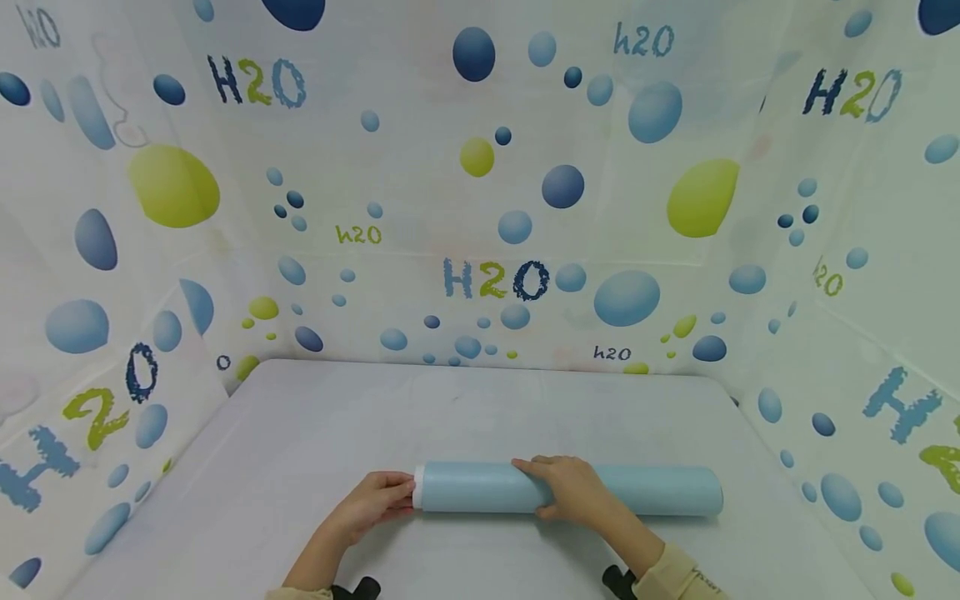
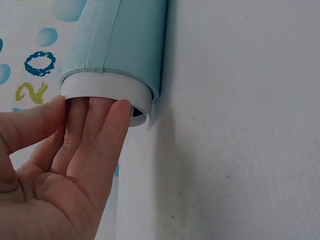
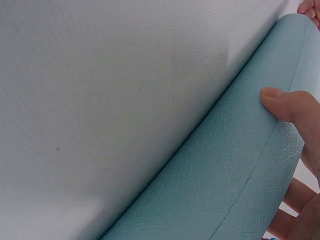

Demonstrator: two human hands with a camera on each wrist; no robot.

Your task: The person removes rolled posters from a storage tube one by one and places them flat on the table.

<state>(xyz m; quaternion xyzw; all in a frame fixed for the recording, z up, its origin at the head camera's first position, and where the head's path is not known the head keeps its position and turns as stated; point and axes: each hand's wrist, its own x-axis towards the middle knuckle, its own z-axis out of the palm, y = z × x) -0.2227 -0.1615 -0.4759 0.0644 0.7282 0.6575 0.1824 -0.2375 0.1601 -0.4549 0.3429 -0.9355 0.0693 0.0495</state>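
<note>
A light blue roll [image 1: 472, 487] with a visible seam lies crosswise on the white table. From its left end protrudes a white paper-like inner roll [image 2: 105, 86]. My left hand [image 1: 372, 502] is at that end; in the left wrist view the fingers of the left hand [image 2: 75, 160] reach into the white opening, with the thumb at its rim. Over the middle of the blue roll [image 3: 225, 165] my right hand [image 3: 300, 145] grips from above, thumb on one side and fingers on the other. The fingertips inside the white opening are hidden.
The white table [image 1: 330, 417] extends behind and beside the roll. A white cloth [image 1: 420, 192] printed with blue and green bubbles and lettering stands around the back and both sides of the table.
</note>
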